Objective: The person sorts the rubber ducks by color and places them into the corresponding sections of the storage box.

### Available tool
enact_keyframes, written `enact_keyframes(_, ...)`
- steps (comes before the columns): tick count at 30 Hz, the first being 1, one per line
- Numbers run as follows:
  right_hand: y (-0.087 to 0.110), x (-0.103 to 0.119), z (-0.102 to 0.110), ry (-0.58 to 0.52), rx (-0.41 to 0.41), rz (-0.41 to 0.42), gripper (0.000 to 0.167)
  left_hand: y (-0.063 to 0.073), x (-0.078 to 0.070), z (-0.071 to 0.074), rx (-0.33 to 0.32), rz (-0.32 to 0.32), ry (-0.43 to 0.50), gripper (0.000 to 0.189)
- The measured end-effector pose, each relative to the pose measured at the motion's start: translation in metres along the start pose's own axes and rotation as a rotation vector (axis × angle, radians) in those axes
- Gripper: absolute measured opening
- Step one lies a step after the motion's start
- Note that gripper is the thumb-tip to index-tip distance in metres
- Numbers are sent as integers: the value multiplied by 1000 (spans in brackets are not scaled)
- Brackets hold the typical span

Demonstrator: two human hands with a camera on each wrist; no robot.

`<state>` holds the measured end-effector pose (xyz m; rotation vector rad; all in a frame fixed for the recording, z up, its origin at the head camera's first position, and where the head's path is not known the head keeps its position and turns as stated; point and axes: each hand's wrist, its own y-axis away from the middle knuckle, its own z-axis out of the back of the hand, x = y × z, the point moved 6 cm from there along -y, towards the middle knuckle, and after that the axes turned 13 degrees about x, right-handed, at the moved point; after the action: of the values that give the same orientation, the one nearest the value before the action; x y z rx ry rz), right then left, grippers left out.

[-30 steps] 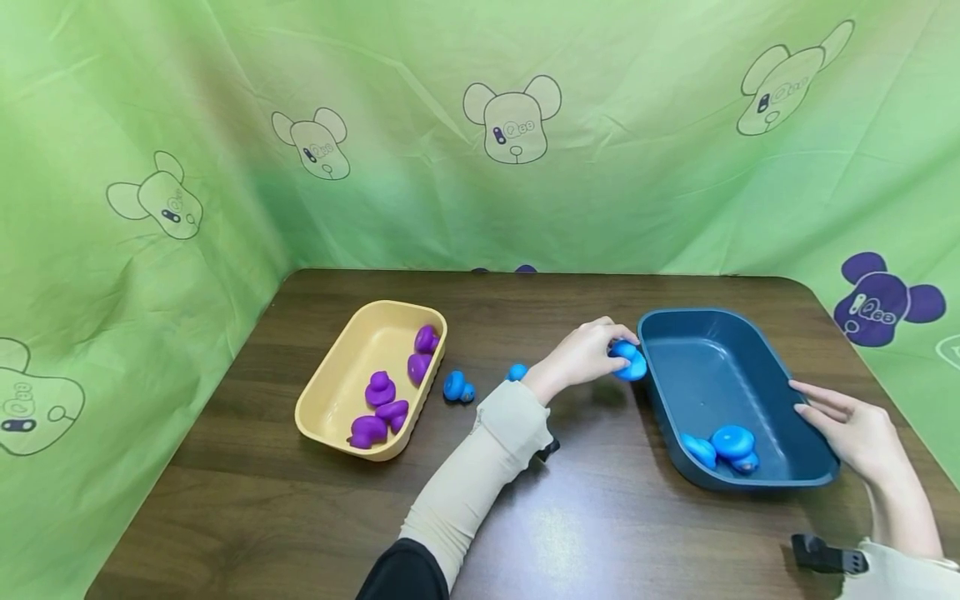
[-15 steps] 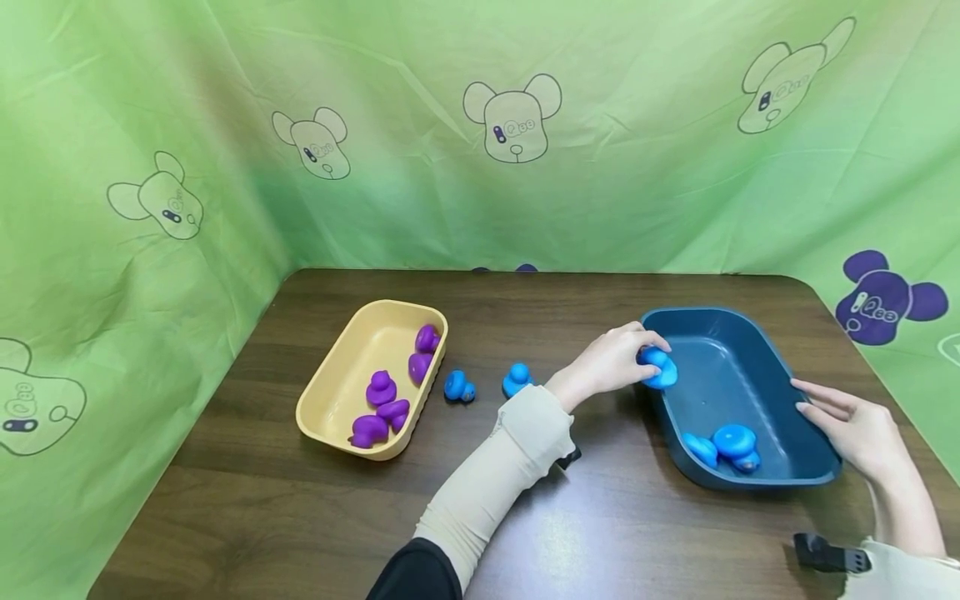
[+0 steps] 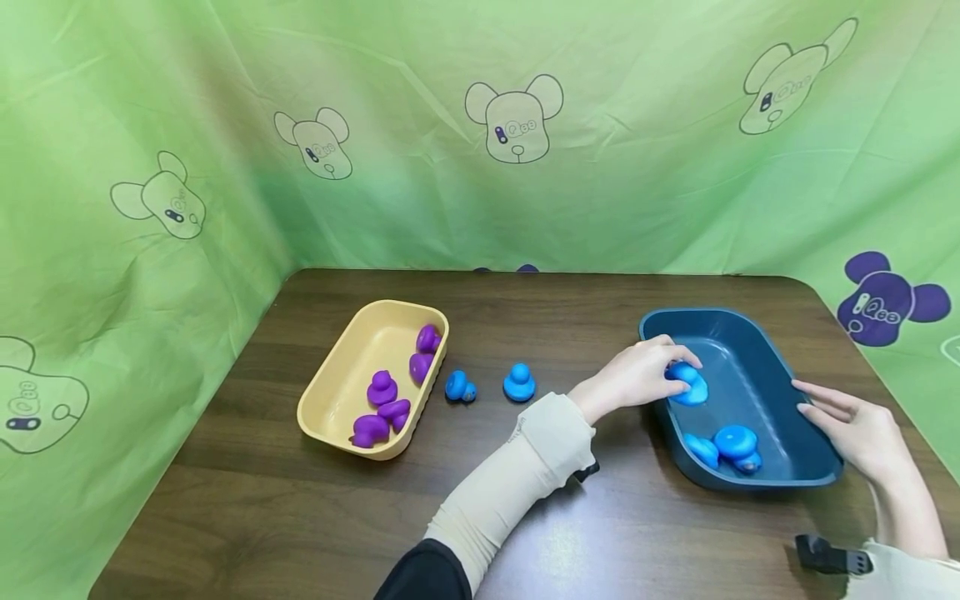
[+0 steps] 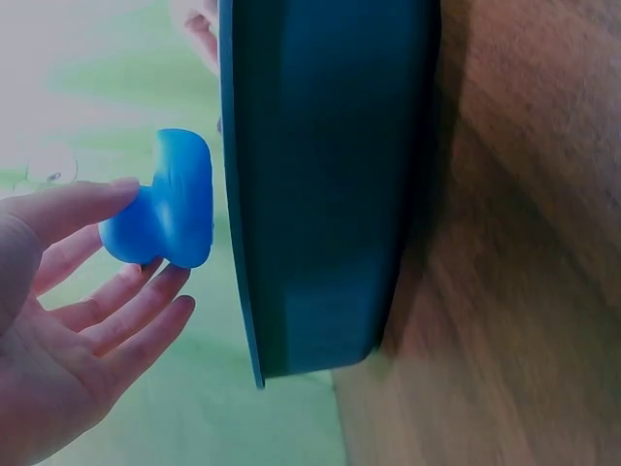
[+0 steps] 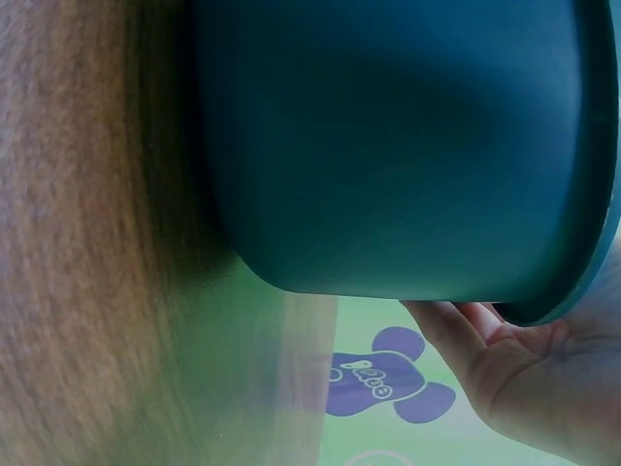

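Observation:
My left hand (image 3: 637,375) pinches a small blue toy (image 3: 688,385), a round knob on a wider rounded base, over the left side of the blue tub (image 3: 720,321). In the left wrist view the held toy (image 4: 175,199) sits between thumb and fingertips, beside the tub's rim. My right hand (image 3: 862,429) holds the tub's right rim; in the right wrist view the rim hides part of this hand (image 5: 543,379). Several blue toys (image 3: 733,443) lie inside the tub near its front left. Two more, a tipped blue toy (image 3: 457,387) and an upright blue toy (image 3: 519,383), are on the table.
A yellow tub (image 3: 322,408) with several purple toys (image 3: 382,387) stands on the left part of the brown wooden table (image 3: 262,508). Green cloth (image 3: 405,200) printed with bear heads hangs behind the table and along its sides.
My left hand has moved right with the blue toy, from outside the blue tub to over its left side. The upright blue toy has come into full view. The right hand stays put.

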<state>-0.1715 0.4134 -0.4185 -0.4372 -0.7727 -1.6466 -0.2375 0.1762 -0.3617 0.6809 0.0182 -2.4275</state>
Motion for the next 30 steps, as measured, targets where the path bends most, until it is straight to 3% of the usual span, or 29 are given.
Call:
enact_keyframes(18, 3, 5, -1, -6, -1, 0, 50, -11, -13, -21, 54, 8, 6, 31)
enact_keyframes(30, 4, 7, -1, -6, -3, -5, 50, -14, -15, -28, 73, 12, 1, 31)
